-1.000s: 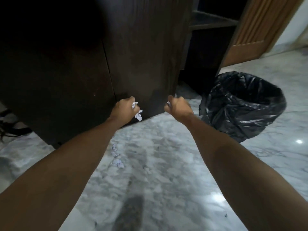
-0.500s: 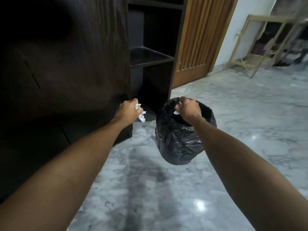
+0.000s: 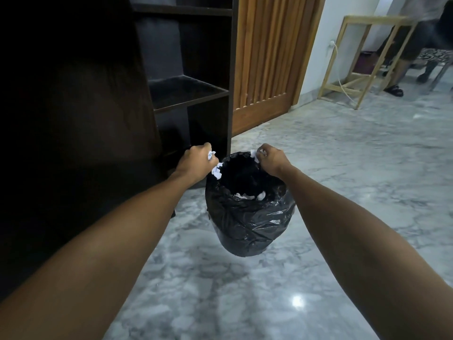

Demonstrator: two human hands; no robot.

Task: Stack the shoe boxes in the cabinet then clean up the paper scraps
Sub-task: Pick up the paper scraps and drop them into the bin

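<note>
Cleanup step, judged from the scene: scraps in hand, at the bin. No shoe boxes visible; cabinet (image 3: pixel 191 94) shelves in view looked bare, rest too dark to tell.

Left hand (image 3: pixel 196 161) fisted round white paper scraps (image 3: pixel 217 171), bits sticking out on the thumb side toward the bin. Held just outside the left rim of the black-bagged bin (image 3: pixel 247 212), not yet over the opening.

Right hand (image 3: pixel 272 159) pinched shut on a small scrap (image 3: pixel 255 155) at the fingertips, held at the far right rim, roughly over the edge of the opening. Could not tell whether touching the bag.

More white scraps already down inside the bin, below and between both grips.

Next move, as a guess: shift the left fist inward over the opening, then open both. Light scraps, likely to flutter; release low and inside the rim, else bits land on the marble floor (image 3: pixel 343 180). Loose ends hanging from the left fist most at risk.
</note>
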